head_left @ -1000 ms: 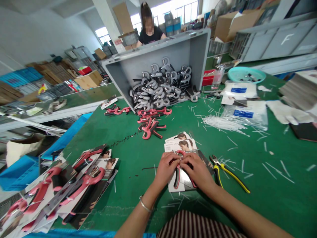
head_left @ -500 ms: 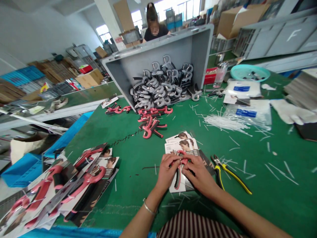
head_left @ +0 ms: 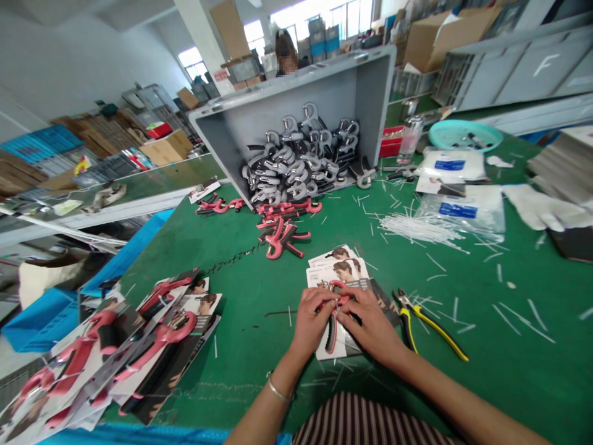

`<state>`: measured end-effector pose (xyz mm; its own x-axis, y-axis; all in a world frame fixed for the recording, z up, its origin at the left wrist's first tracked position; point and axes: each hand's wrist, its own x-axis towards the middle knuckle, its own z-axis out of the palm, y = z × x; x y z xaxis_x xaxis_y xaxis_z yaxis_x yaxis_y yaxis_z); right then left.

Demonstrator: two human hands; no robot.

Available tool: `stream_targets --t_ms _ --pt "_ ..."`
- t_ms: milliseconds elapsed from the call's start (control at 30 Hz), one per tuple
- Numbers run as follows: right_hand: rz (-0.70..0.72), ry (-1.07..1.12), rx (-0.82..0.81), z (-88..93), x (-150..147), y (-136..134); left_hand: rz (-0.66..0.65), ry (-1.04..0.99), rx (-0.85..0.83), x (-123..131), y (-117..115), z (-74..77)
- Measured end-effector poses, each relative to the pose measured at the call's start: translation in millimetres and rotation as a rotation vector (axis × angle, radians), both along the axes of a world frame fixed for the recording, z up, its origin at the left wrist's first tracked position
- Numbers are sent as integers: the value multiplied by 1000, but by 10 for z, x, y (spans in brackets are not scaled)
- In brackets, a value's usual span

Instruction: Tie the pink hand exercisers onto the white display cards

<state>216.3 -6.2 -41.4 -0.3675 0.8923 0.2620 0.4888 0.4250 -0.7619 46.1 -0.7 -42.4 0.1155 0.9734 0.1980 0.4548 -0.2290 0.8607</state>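
One pink tool in the grip of left hand and right hand, its right side mostly hidden.

Hand grip on cards, pliers just right, carded grips left, bin behind

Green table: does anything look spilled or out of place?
Loose white strips lie strewn beside the pliers, away from the pile, which looks untidy. The crate stands on its side, gray tools heaped inside, perhaps deliberately.
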Motion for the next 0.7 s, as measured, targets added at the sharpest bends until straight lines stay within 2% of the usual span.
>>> stream_targets --t_ms 233,433,700 --pt "-25 27 -30 7 -9 41 -18 -10 27 -12 -5 -22" --pt "43 -65 15 32 13 10 -2 -58 36 -16 1 -53" --pt "8 -28 -3 -6 -8 26 -2 -61 30 -21 2 -40"
